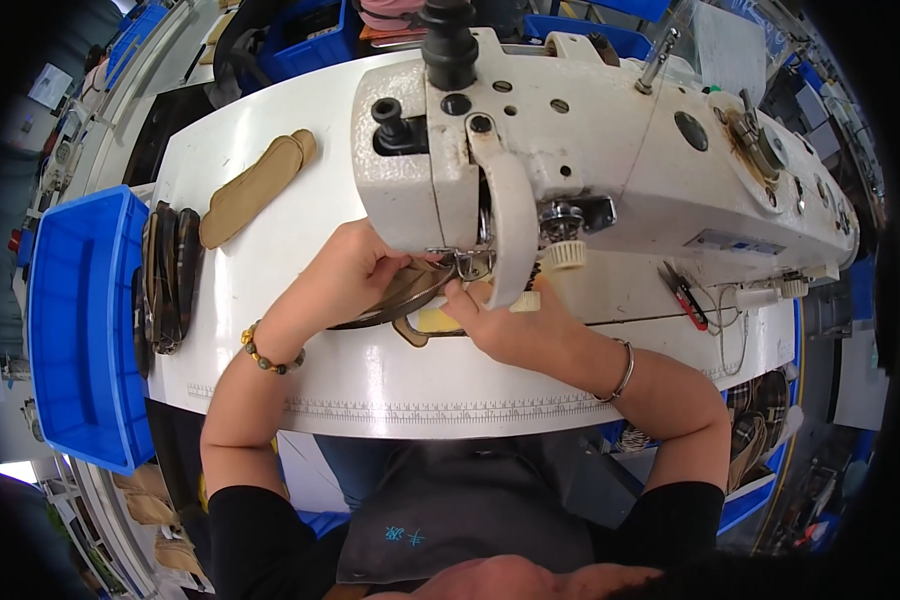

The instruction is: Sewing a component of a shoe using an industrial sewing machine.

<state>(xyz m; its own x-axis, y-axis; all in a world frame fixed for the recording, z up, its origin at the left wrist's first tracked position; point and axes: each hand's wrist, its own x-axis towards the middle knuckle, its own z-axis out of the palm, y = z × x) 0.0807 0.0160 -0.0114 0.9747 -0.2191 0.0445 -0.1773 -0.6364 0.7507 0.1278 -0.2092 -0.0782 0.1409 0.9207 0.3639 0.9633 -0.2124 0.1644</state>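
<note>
brown fabric piece (406, 297): at sewing machine's (395, 205) presser foot, long axis lower left to upper right | left hand (355, 272): nearer its length, pinching it, fabric rightward | right hand (507, 325): fingers narrow, fabric leftward, grip cannot be told

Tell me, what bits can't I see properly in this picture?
All in the head view:
Right hand: some of its fingers, partly behind the curved white lever.
Brown piece: partly covered by the left hand.
Grey plate on the sewing machine: markings too small and blurred to read.
</note>
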